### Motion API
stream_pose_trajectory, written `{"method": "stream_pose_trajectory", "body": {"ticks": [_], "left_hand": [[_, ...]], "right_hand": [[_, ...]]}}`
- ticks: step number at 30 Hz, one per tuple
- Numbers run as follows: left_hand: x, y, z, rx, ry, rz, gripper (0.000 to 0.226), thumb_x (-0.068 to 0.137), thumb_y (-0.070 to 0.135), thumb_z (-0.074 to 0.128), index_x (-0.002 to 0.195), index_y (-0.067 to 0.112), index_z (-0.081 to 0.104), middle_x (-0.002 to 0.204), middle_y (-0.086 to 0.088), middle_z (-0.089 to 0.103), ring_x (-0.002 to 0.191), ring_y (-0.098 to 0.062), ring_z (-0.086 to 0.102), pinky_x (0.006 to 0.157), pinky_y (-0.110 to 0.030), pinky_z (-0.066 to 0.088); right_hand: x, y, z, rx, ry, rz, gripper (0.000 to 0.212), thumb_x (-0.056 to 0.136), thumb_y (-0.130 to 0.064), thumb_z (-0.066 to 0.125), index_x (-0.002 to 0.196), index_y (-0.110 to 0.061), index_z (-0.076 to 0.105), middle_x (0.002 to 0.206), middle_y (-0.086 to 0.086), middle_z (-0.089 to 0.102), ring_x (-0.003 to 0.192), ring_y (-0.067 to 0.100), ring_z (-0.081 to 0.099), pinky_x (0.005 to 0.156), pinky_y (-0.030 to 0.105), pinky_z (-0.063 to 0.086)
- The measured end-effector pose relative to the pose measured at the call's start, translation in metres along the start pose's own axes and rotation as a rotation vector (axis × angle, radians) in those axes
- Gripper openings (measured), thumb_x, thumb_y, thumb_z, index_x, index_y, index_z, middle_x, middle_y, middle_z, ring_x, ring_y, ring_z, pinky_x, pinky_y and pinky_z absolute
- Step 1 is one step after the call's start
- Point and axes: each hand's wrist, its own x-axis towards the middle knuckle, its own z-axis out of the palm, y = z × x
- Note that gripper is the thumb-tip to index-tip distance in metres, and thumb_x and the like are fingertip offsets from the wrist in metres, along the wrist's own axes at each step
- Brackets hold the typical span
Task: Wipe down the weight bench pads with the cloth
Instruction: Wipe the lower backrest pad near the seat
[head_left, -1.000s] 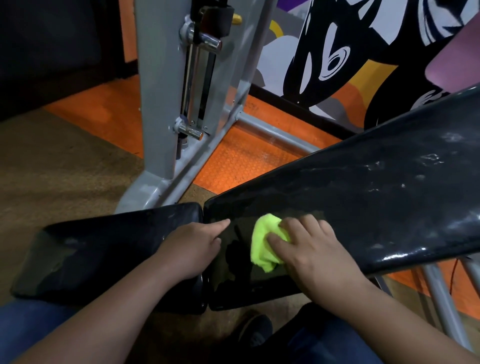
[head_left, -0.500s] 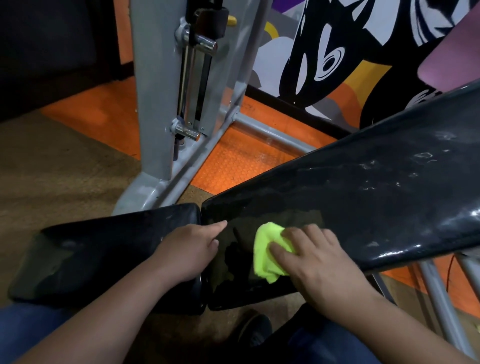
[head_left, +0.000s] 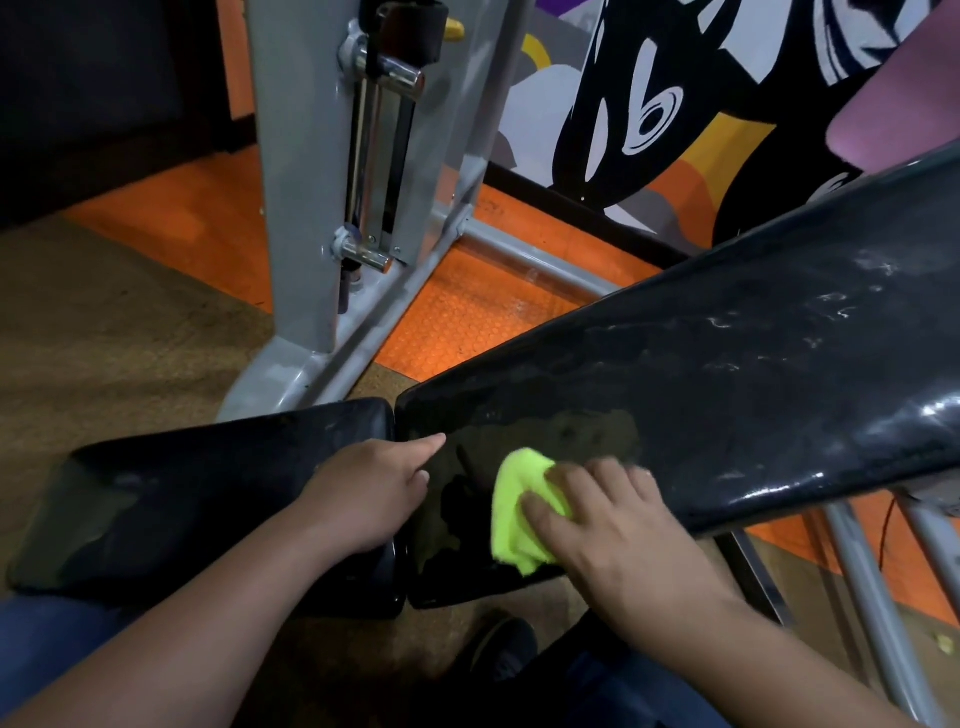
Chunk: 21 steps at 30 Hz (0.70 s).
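**Cloth pressed on the lower end of the back pad**

The right hand (head_left: 623, 535) lies on a bright yellow-green cloth (head_left: 514, 514), its fingers (head_left: 608, 475) spread over the bunched fabric and its thumb laid along the near side, so the cloth is pinned flat against the black back pad (head_left: 727, 374). The cloth sits at the lower, narrow end of that pad, close to its near edge and not far from the gap that parts it from the seat pad (head_left: 208, 499). Whether the fingers curl around the cloth or only press on it cannot be told; they look nearly straight.

The left hand (head_left: 369, 493) rests at the right end of the seat pad, holding nothing. Its index finger points out straight, with the tip reaching across the gap to touch the edge of the back pad; the other fingers are loosely bent under.

The back pad slopes upward to the right and shows pale smears and streaks higher up, while the patch around the cloth looks duller. The seat pad lies flatter, to the left.

Behind the pads stands a grey metal machine frame (head_left: 306, 182) with chrome rods. The floor (head_left: 104, 338) is brown near the person and orange farther back. A painted wall (head_left: 675, 104) fills the upper right. Grey legs (head_left: 862, 587) of the bench show under the back pad at right.
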Motion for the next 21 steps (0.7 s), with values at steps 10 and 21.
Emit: {"method": "stream_pose_trajectory", "body": {"ticks": [10,21], "left_hand": [[-0.003,0.001,-0.001,0.009,0.016,0.002,0.051,0.102,0.036,0.046,0.150,0.048,0.037,0.138,0.006,0.062,0.120,-0.014,0.058,0.095,-0.035,0.050],[-0.005,-0.001,-0.001,0.005,0.014,0.000,0.050,0.102,0.037,0.046,0.150,0.050,0.036,0.137,0.005,0.062,0.121,-0.015,0.058,0.094,-0.035,0.051]], "right_hand": [[-0.020,-0.004,-0.001,0.018,0.013,-0.005,0.042,0.083,-0.024,0.052,0.124,-0.020,0.061,0.118,0.013,0.059,0.090,0.034,0.053,0.075,0.045,0.042],[-0.029,0.000,-0.008,0.026,0.002,-0.017,0.043,0.084,-0.024,0.059,0.126,-0.019,0.061,0.118,0.014,0.060,0.091,0.035,0.056,0.073,0.047,0.047]]}}
